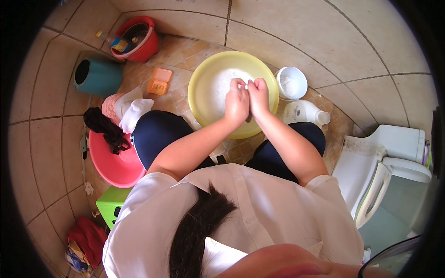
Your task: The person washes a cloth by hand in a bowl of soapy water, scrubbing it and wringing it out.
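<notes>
My left hand (pixel 237 102) and my right hand (pixel 259 95) are pressed side by side over a yellow plastic basin (pixel 199 100). Their fingers curl together around a small item that is mostly hidden. A dark bit of it (pixel 249 117) shows below the palms, and something white peeks out between the fingertips. Whitish, sudsy water (pixel 222 81) fills the basin's bottom. To the basin's right are a small white tub (pixel 298 80) with white powder inside and a white plastic bottle (pixel 300 112) with writing, lying on its side.
An orange soap box (pixel 160 81) lies open on the tiles. Leftward are a red bucket (pixel 147 45), a teal bin (pixel 104 78), a pink basin (pixel 104 163) with dark cloth (pixel 107 130) over its rim, and white cloth (pixel 135 113). At right stands a white toilet (pixel 365 156).
</notes>
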The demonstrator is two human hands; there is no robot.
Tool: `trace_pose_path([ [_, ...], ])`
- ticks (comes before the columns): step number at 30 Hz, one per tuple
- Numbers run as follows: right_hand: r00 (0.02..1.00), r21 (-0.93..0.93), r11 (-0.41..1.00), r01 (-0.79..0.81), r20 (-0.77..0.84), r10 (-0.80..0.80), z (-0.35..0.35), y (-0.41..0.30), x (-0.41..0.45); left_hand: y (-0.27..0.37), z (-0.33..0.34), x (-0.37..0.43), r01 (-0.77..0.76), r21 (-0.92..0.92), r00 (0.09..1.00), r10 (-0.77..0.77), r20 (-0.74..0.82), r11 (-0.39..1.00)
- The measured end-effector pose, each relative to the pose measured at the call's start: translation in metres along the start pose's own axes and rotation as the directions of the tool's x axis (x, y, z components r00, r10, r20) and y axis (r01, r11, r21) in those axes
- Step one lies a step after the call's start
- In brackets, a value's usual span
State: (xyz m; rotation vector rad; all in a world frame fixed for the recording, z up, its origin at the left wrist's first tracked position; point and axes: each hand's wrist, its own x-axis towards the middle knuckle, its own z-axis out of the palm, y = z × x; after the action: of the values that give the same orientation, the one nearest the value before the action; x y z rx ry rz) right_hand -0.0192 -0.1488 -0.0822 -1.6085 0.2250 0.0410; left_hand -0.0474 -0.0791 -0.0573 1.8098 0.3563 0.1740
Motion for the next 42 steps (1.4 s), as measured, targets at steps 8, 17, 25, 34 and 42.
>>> trace_pose_path([
  [8, 0.998, -0.042, 0.997, 0.058, 0.037, -0.057, 0.005, -0.009, -0.005, -0.009, 0.001, 0.002, -0.092, -0.097, 0.991, 0.082, -0.105, 0.991],
  [17, 0.980, 0.094, 0.992, 0.088, 0.168, -0.103, 0.011, -0.021, -0.023, -0.035, -0.001, 0.031, -0.033, -0.174, 0.983, 0.000, -0.185, 0.984],
  [25, 0.995, 0.009, 0.999, -0.052, 0.084, 0.051, 0.011, -0.007, -0.029, -0.019, -0.003, 0.021, 0.101, -0.173, 0.986, -0.122, -0.114, 0.980],
  [34, 0.987, 0.141, 0.977, -0.157, 0.067, 0.149, -0.002, 0.003, 0.001, -0.012, 0.009, -0.002, 0.176, -0.341, 0.984, -0.154, 0.091, 0.924],
  [42, 0.991, 0.069, 0.992, 0.107, 0.067, -0.111, 0.015, -0.020, -0.022, -0.029, -0.004, 0.029, 0.020, -0.204, 0.996, -0.038, -0.084, 0.979],
])
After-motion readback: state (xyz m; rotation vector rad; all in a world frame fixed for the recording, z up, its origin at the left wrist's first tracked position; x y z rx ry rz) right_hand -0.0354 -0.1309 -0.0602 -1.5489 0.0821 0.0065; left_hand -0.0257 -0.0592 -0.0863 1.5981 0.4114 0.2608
